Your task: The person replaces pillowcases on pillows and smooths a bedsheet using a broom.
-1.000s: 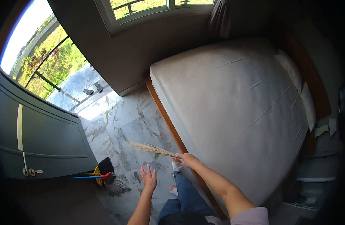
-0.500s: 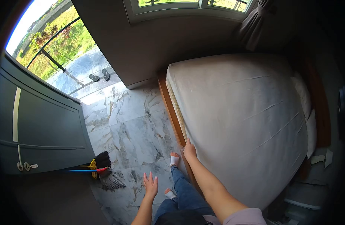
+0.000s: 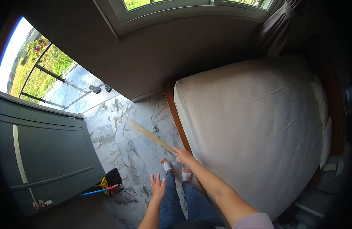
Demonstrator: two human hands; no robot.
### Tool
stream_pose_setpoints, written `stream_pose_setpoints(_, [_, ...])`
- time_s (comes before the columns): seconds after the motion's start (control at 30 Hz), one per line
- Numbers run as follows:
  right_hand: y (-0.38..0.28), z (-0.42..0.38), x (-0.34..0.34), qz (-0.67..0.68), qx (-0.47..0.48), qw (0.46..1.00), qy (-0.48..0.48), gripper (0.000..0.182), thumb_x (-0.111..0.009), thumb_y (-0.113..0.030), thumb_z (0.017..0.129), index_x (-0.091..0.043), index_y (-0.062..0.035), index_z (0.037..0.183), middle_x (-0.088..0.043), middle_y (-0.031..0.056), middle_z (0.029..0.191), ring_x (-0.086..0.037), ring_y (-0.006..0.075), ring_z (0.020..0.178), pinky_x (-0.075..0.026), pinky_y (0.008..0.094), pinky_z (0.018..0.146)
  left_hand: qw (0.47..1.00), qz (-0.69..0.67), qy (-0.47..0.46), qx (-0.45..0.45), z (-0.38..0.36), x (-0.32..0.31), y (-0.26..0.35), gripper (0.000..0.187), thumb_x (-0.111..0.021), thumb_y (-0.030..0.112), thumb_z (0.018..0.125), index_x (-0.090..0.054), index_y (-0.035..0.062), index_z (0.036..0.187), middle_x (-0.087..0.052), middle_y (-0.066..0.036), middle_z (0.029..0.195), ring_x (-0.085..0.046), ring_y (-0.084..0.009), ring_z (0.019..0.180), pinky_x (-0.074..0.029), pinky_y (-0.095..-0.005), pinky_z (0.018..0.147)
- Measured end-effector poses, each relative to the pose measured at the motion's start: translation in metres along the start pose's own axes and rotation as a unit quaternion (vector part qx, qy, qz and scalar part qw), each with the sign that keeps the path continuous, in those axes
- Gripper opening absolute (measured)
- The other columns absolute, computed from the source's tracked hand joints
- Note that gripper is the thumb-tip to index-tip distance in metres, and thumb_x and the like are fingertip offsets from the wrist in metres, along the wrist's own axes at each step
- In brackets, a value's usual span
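Observation:
My right hand (image 3: 183,155) is closed round the near end of a long, tan stick broom (image 3: 154,137). The broom points away to the upper left, over the floor beside the bed, and its far end is smeared by motion. Just right of that hand is the mattress (image 3: 244,126), covered with a pale, slightly wrinkled sheet, on a brown wooden bed frame (image 3: 173,105). My left hand (image 3: 158,186) hovers above the floor left of my legs, fingers apart and holding nothing.
A grey door (image 3: 50,149) stands open at left. By its lower edge are a yellow-and-black broom (image 3: 111,178) and a mop (image 3: 124,195) with a blue handle. Slippers (image 3: 95,89) lie outside the doorway. Marble-look tiles (image 3: 139,152) cover the floor. Pillows (image 3: 319,95) lie at the bed's far right.
The stick broom has swung left, from along the mattress edge to over the floor. My right hand moved slightly left with it. My feet shifted, and the view turned somewhat.

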State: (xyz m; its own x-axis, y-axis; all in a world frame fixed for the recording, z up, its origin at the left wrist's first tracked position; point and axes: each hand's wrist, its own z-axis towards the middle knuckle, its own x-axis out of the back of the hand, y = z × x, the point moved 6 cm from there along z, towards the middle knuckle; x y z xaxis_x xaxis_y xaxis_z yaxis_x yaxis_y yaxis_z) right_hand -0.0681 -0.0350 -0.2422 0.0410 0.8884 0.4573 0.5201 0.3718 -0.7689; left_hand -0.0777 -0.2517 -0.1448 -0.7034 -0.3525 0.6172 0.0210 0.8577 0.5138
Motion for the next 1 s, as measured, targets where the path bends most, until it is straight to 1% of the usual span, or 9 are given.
stream_pose_setpoints(0.03, [0.001, 0.002, 0.020, 0.026, -0.055, 0.988, 0.143, 0.045, -0.048, -0.012, 0.081, -0.041, -0.0064, 0.125, -0.056, 0.0221, 0.106, -0.054, 0.0354, 0.098, -0.043, 0.0409, 0.082, 1.000, 0.002, -0.001, 0.000, 0.008, 0.001, 0.001, 0.054, -0.046, 0.037, 0.087, -0.037, 0.0057, 0.130, -0.014, -0.024, 0.140, -0.018, -0.0405, 0.127, -0.018, -0.0455, 0.103])
stream_pose_setpoints(0.13, [0.024, 0.018, 0.015, 0.019, -0.270, 0.962, 0.044, 0.042, -0.048, -0.014, 0.081, -0.044, -0.0065, 0.122, -0.058, 0.0214, 0.100, -0.057, 0.0356, 0.091, -0.044, 0.0426, 0.078, 1.000, 0.017, -0.016, -0.012, 0.048, -0.001, 0.010, 0.056, -0.048, 0.036, 0.086, -0.034, 0.0057, 0.131, -0.013, -0.025, 0.140, -0.017, -0.0408, 0.127, -0.018, -0.0460, 0.103])
stream_pose_setpoints(0.2, [-0.003, 0.028, 0.001, -0.003, -0.113, 0.968, -0.226, 0.041, -0.047, -0.014, 0.080, -0.046, -0.0080, 0.121, -0.061, 0.0179, 0.095, -0.060, 0.0305, 0.086, -0.046, 0.0387, 0.074, 0.998, 0.045, -0.044, -0.026, 0.077, -0.002, 0.015, 0.061, -0.049, 0.034, 0.086, -0.026, 0.0051, 0.135, -0.011, -0.025, 0.140, -0.015, -0.0409, 0.127, -0.016, -0.0462, 0.103])
stream_pose_setpoints(0.27, [-0.035, 0.007, 0.014, 0.087, -0.095, 0.973, -0.193, 0.044, -0.046, -0.016, 0.083, -0.042, -0.0096, 0.126, -0.055, 0.0182, 0.112, -0.054, 0.0272, 0.102, -0.042, 0.0347, 0.085, 0.999, 0.014, 0.020, -0.041, 0.098, 0.015, 0.027, 0.067, -0.050, 0.026, 0.083, -0.016, 0.0041, 0.137, -0.008, -0.025, 0.140, -0.014, -0.0407, 0.128, -0.014, -0.0458, 0.104])
stream_pose_setpoints(0.43, [-0.106, -0.078, 0.225, 0.224, -0.224, 0.935, 0.160, 0.040, -0.045, -0.017, 0.087, -0.040, -0.0058, 0.125, -0.059, 0.0175, 0.098, -0.058, 0.0257, 0.089, -0.043, 0.0329, 0.081, 0.992, -0.009, 0.117, -0.055, 0.161, 0.082, 0.066, 0.080, -0.049, 0.008, 0.074, -0.002, 0.0022, 0.138, -0.006, -0.025, 0.140, -0.011, -0.0393, 0.129, -0.009, -0.0445, 0.105])
stream_pose_setpoints(0.57, [-0.116, -0.094, 0.337, 0.356, -0.266, 0.716, 0.539, 0.044, -0.039, -0.011, 0.090, -0.028, -0.0115, 0.133, -0.043, 0.0023, 0.075, -0.040, 0.0087, 0.058, -0.040, 0.0243, 0.054, 0.994, 0.025, 0.081, -0.073, 0.214, 0.115, 0.082, 0.079, -0.050, 0.009, 0.075, -0.003, 0.0028, 0.138, -0.010, -0.025, 0.139, -0.013, -0.0385, 0.128, -0.011, -0.0442, 0.105])
stream_pose_setpoints(0.73, [-0.092, 0.076, 0.371, 0.592, -0.001, 0.563, 0.576, 0.042, -0.038, -0.008, 0.090, -0.025, -0.0109, 0.130, -0.040, 0.0023, 0.083, -0.039, 0.0097, 0.058, -0.038, 0.0240, 0.050, 0.994, 0.059, 0.046, -0.080, 0.257, 0.121, 0.087, 0.071, -0.053, 0.013, 0.078, -0.014, 0.0042, 0.137, -0.015, -0.024, 0.137, -0.019, -0.0391, 0.125, -0.016, -0.0446, 0.103])
stream_pose_setpoints(0.9, [0.042, 0.300, 0.308, 0.509, -0.141, 0.583, 0.618, 0.052, -0.040, -0.010, 0.088, -0.019, -0.0095, 0.135, -0.051, 0.0092, 0.087, -0.052, 0.0162, 0.060, -0.042, 0.0276, 0.050, 0.992, 0.087, -0.049, -0.072, 0.268, 0.101, 0.067, 0.049, -0.053, 0.022, 0.082, -0.040, 0.0066, 0.126, -0.023, -0.023, 0.133, -0.030, -0.0385, 0.118, -0.023, -0.0452, 0.099])
stream_pose_setpoints(1.0, [0.019, 0.338, 0.287, 0.633, -0.167, 0.560, 0.508, 0.048, -0.039, -0.012, 0.087, -0.022, -0.0016, 0.131, -0.053, 0.0169, 0.097, -0.058, 0.0251, 0.073, -0.048, 0.0328, 0.059, 0.992, 0.086, -0.062, -0.069, 0.263, 0.095, 0.065, 0.040, -0.053, 0.024, 0.083, -0.048, 0.0083, 0.120, -0.025, -0.023, 0.132, -0.032, -0.0376, 0.115, -0.025, -0.0455, 0.098])
